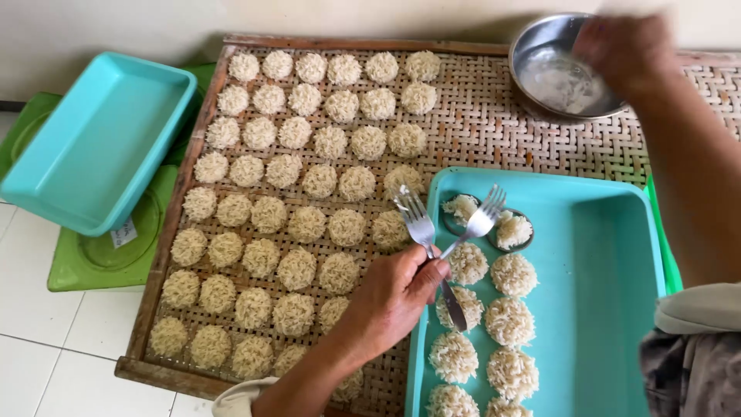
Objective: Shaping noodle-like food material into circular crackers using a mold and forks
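Observation:
My left hand (394, 297) grips two metal forks (451, 224), crossed, their tines pointing up over the near edge of a turquoise tray (610, 255). That tray holds several pale noodle nests (509, 320), two of them sitting in small round moulds (513, 230). My right hand (625, 46), blurred, reaches into a steel bowl (552, 85) at the top right; whether its fingers hold anything I cannot see. A woven bamboo tray (494, 131) carries rows of several more noodle nests (297, 193).
An empty turquoise tray (93, 139) lies tilted on a green plastic stool (100, 259) at the left. White floor tiles (46, 340) show at the lower left, a pale wall runs along the top.

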